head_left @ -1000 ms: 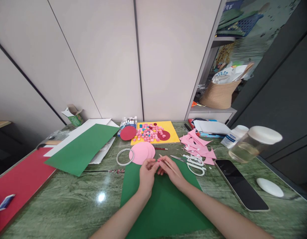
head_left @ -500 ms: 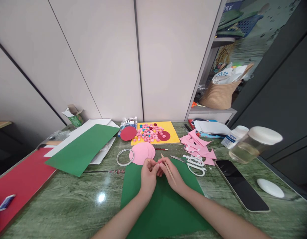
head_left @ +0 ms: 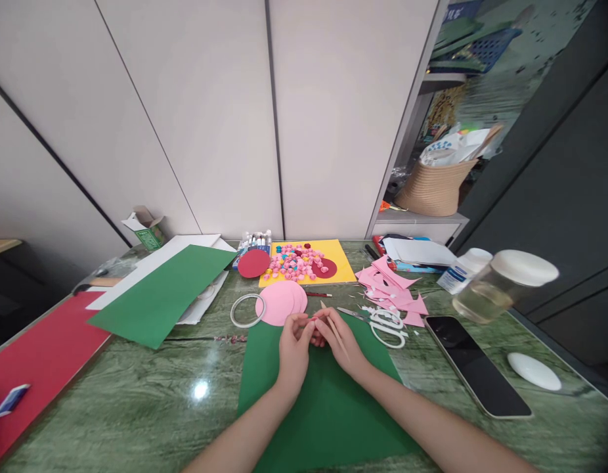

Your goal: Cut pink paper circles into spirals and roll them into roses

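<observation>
Over a green paper sheet (head_left: pixel 328 420), my left hand (head_left: pixel 294 351) and my right hand (head_left: pixel 346 345) meet with their fingertips together. Between them they pinch a small pink piece of paper (head_left: pixel 314 319), mostly hidden by the fingers. A thin pale wooden stick (head_left: pixel 337 332) also lies in my right hand, sloping across the fingers. Just beyond the hands are pink paper circles (head_left: pixel 279 301) and a dark red pencil (head_left: pixel 318 294). White-handled scissors (head_left: pixel 387 328) rest to the right of my right hand.
Many small pink paper rolls (head_left: pixel 294 266) cover a yellow sheet (head_left: pixel 341 253) at the back. Pink scraps (head_left: pixel 390 292), a phone (head_left: pixel 476 364), a lidded jar (head_left: pixel 486 299) and a white oval object (head_left: pixel 534 371) stand right. A tape ring (head_left: pixel 247 311) and green paper (head_left: pixel 166 295) lie left.
My fingers have shifted slightly around the pink paper, with the fingertips drawn a little closer together. The stick stays in my right hand; the view has moved very slightly.
</observation>
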The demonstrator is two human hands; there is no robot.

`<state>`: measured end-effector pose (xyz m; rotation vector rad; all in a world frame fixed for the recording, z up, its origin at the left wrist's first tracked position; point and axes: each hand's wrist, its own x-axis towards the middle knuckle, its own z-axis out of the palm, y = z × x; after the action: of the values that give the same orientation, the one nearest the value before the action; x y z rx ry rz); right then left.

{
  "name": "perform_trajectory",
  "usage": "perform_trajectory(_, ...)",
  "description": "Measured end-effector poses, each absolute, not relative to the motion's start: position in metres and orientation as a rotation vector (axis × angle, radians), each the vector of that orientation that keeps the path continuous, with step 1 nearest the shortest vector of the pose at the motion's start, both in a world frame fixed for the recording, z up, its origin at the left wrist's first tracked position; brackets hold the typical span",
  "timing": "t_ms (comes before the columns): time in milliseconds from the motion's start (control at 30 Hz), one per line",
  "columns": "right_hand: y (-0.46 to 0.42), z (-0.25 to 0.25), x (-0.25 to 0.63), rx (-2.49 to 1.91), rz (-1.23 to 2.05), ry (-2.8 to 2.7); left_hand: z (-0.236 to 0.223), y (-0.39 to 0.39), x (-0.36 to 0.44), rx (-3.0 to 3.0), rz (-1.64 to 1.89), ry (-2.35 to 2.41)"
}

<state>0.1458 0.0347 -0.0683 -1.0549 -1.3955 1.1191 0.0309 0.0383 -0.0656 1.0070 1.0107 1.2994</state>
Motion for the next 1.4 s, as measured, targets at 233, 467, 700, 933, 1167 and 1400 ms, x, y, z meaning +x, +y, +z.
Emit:
perform_trajectory(233,0.036,-0.067,0.146,-1.054,1.117,-1.391,-0.069,0.041,0.027,1.016,1.319,1.033)
perform_trajectory(467,0.036,-0.067,0.147,-1.071,1.121,-1.404,-0.07,0.043,0.026,1.001,1.331,1.034)
perform_trajectory(700,0.031,-0.064,0.146,-1.139,1.069,-1.43,-0.067,0.042,0.026,1.0,1.325,1.073)
perform_trajectory(933,0.03,-0.062,0.143,-1.201,1.033,-1.435,-0.066,0.04,0.027,1.052,1.319,1.105)
perform_trajectory(1167,0.026,-0.058,0.143,-1.204,1.043,-1.482,-0.064,0.04,0.027,1.092,1.304,1.142)
perform_trajectory(1400,0.024,-0.055,0.144,-1.242,1.025,-1.54,-0.059,0.036,0.028,1.114,1.307,1.167)
